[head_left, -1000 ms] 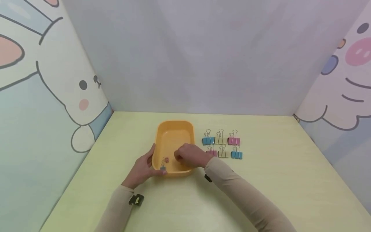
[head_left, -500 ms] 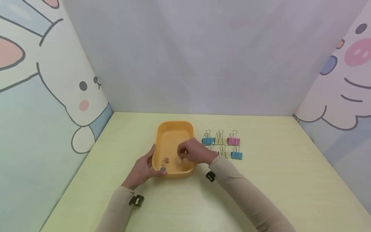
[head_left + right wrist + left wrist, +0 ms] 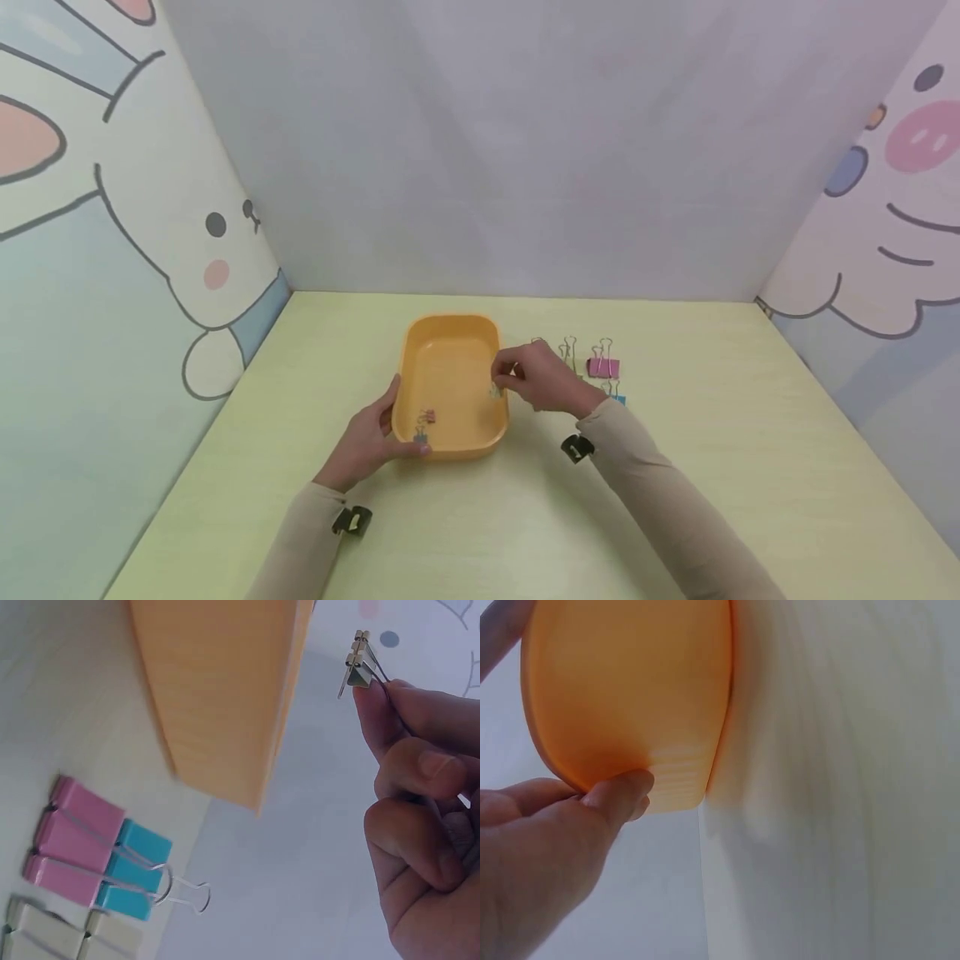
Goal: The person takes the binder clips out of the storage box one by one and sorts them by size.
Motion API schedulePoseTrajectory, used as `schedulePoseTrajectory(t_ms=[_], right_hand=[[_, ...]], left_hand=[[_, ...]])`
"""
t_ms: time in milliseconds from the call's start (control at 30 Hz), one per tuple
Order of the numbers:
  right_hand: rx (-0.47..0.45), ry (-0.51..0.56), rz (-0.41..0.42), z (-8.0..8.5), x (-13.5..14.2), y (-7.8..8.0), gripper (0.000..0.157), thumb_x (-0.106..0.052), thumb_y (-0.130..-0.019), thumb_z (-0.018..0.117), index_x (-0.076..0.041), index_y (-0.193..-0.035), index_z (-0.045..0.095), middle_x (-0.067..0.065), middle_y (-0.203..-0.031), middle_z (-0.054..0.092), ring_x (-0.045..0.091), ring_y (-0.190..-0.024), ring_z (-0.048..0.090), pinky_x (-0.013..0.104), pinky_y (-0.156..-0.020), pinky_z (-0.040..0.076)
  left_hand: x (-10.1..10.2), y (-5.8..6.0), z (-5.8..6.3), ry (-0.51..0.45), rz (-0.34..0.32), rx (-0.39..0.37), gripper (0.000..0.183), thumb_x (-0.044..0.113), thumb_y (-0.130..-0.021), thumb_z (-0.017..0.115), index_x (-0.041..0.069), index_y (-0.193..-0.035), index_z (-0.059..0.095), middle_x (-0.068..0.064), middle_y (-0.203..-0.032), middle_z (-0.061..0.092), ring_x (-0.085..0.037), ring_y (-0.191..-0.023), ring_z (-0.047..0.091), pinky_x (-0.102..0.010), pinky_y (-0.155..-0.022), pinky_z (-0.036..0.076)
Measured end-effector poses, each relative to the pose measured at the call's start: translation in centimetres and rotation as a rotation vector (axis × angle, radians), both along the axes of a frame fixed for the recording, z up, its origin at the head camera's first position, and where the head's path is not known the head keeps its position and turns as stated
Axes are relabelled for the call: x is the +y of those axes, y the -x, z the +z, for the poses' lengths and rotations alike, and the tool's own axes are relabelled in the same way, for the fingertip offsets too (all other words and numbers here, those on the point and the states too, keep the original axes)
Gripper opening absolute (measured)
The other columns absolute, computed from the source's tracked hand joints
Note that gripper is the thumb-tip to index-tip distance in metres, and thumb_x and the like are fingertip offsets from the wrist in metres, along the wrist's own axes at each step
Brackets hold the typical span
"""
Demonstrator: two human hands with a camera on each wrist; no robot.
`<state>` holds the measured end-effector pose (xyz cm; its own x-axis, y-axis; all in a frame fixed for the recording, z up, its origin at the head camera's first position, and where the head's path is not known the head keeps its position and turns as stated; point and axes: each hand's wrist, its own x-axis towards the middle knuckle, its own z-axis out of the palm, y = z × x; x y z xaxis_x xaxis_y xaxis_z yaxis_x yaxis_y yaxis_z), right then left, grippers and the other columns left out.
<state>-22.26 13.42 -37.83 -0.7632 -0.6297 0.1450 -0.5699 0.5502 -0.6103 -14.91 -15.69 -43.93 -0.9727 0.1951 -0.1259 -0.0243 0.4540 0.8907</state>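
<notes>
My left hand holds the orange tray at its near left corner. In the left wrist view, its thumb and fingers grip the rim of the tray. The right hand pinches a small pale yellow binder clip by its wire handle, between thumb and index finger. In the head view this hand is over the tray's right edge, and the clip shows just below the fingertips. Inside the tray, near the left thumb, lie a small pink binder clip and a small blue binder clip.
Bigger binder clips stand in two rows right of the tray, partly behind the right hand. Among them are a pink clip, a blue clip and a pale yellow clip. A grey wall rises behind the table.
The right hand has lifted the small pale yellow binder clip off the tray's floor and moved it right, to the tray's edge. My left hand and the tray have stayed put.
</notes>
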Motion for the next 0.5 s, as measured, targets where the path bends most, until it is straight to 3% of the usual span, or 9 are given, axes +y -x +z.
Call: schedulePoseTrajectory(t_ms=[233,500], right_hand=[[-0.109,0.041,-0.080,-1.4,3.3,-0.6,0.011,-0.006,-0.096,0.064,-0.010,-0.089,0.071,0.010,-0.081,0.073,0.008,-0.056,0.057,0.019,-0.049,0.050],[-0.061,-0.048,-0.104,-3.9,5.4,-1.4,0.006,-0.009,-0.093,0.070,-0.012,-0.089,0.074,-0.001,-0.078,0.072,0.007,-0.063,0.053,0.018,-0.053,0.046]], left_hand=[[0.0,-0.1,0.0,-0.012,-0.009,0.013,0.119,0.029,-0.075,0.089,0.007,-0.161,0.010,-0.012,-0.169,0.015,-0.030,-0.151,0.035,-0.044,-0.120,0.036],[-0.1,-0.3,0.2,-0.001,-0.004,0.010,0.120,0.030,-0.075,0.089,0.007,-0.161,0.010,-0.012,-0.169,0.016,-0.030,-0.151,0.034,-0.044,-0.120,0.037]])
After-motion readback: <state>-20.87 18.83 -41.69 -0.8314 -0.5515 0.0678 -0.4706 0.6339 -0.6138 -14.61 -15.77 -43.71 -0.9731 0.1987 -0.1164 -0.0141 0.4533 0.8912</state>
